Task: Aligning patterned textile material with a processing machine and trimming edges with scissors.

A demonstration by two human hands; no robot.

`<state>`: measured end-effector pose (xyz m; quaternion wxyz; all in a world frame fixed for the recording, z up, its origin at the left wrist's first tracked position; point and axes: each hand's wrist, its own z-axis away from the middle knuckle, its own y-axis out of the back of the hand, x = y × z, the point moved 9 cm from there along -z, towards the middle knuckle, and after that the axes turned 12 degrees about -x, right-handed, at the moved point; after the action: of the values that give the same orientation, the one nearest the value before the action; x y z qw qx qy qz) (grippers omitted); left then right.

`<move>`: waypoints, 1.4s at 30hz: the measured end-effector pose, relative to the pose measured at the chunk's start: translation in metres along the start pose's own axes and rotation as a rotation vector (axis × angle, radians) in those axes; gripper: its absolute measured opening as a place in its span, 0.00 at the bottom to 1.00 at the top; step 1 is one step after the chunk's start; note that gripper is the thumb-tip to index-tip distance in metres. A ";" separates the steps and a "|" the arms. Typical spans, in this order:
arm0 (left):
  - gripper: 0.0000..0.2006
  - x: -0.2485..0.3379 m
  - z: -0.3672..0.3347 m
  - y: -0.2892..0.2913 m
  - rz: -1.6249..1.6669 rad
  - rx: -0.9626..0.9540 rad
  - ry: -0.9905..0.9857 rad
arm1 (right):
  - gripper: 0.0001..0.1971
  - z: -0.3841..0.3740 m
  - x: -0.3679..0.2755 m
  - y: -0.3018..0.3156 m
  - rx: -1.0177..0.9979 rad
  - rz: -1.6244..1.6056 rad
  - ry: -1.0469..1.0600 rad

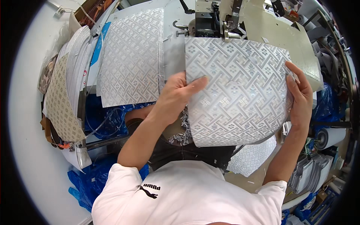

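Observation:
A silver-white sheet [236, 93] with a woven lattice and flower pattern is held between my two hands, its near edge bending down over my lap. My left hand [174, 95] grips its left edge, thumb on top and the other fingers mostly hidden beneath. On the right edge, my right hand [300, 90] is closed, with some fingertips at the upper corner. The sheet's far edge lies against the metal parts of a bench machine [208, 24]. To the left, a stack of similar patterned sheets [131, 60] rests on the white table.
Cut sheets [62, 97], one beige-patterned, lean at the far left. Shredded scraps [183, 137] hang below the table near my lap. Another patterned sheet [251, 155] lies low at right. A grey roll [332, 138] and stacked grey pieces [309, 172] sit farther right. Blue plastic [90, 183] is at lower left.

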<state>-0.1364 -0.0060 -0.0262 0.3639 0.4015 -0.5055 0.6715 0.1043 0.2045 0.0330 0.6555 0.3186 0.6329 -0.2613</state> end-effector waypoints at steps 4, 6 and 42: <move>0.16 -0.010 -0.034 -0.041 -0.008 -0.099 -0.050 | 0.19 0.005 -0.006 0.050 0.033 0.096 -0.001; 0.15 -0.014 -0.046 -0.059 -0.034 -0.131 -0.076 | 0.19 0.007 -0.016 0.070 0.024 0.136 0.007; 0.23 0.114 0.268 0.207 -0.312 0.655 -0.110 | 0.21 0.013 0.002 -0.189 -0.129 -0.193 0.060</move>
<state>-0.3230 -0.3033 0.0420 0.2864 0.6043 -0.2152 0.7117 -0.0276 0.0699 0.0149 0.6271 0.2210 0.6956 -0.2721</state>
